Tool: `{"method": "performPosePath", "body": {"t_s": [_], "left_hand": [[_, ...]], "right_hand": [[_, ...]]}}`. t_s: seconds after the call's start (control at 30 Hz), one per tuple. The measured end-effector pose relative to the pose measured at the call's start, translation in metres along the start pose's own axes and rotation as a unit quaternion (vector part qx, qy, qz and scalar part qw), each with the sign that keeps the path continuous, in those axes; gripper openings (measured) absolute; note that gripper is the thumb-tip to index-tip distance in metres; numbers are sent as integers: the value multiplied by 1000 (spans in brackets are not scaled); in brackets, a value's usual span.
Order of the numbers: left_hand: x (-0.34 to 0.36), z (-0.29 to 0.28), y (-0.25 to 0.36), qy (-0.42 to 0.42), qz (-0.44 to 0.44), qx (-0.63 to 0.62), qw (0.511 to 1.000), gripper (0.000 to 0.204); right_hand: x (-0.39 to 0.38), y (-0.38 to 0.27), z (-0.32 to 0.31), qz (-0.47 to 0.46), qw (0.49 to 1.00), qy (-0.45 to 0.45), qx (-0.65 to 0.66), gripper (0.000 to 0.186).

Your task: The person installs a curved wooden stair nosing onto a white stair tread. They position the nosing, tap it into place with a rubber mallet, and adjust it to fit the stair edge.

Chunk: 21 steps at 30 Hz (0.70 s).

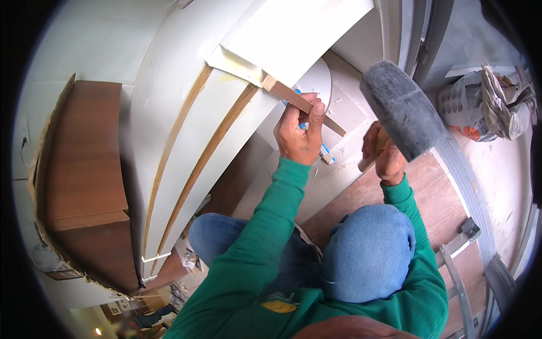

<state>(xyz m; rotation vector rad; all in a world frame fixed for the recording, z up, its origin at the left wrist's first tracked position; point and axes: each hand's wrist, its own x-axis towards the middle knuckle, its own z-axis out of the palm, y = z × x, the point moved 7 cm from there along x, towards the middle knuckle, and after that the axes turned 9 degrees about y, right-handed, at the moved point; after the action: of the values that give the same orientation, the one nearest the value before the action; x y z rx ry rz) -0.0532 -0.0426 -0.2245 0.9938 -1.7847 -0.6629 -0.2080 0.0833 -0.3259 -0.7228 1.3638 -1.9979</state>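
My left hand (299, 135) pinches a thin brown wooden strip (289, 96) between thumb and fingers. One end of the strip meets the end of a white panel (195, 127), beside a brown wood line (212, 144) set along its face. Behind that hand shows a blue and white tool (326, 153); whether the hand touches it I cannot tell. My right hand (388, 158) is closed round the wooden handle of a mallet. The mallet's big dark grey head (403, 107) is raised to the right of the strip, apart from it, and hides part of the handle.
Brown boards (84, 152) stand at the left. A printed bag (463, 101) with crumpled paper (505, 107) lies at the far right. Near my right elbow is a metal frame (458, 271). Reddish plywood (361, 206) lies below my hands. Another person (138, 325) shows at the lower left.
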Motion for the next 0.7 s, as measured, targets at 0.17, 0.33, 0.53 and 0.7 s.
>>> {"method": "performPosePath", "body": {"t_s": [0.17, 0.33, 0.53, 0.7], "left_hand": [[-19, 7, 0, -31, -43, -33, 998, 39], [-36, 11, 5, -2, -17, -119, 993, 50], [-59, 26, 40, -60, -37, -181, 981, 41], [-90, 42, 33, -92, 64, -119, 987, 35]], "right_hand": [[-24, 41, -58, 52, 995, 79, 40, 81], [-42, 71, -105, 113, 985, 128, -15, 65], [-31, 45, -139, 152, 969, 168, -98, 50], [-27, 8, -147, 166, 916, 143, -336, 50]]}}
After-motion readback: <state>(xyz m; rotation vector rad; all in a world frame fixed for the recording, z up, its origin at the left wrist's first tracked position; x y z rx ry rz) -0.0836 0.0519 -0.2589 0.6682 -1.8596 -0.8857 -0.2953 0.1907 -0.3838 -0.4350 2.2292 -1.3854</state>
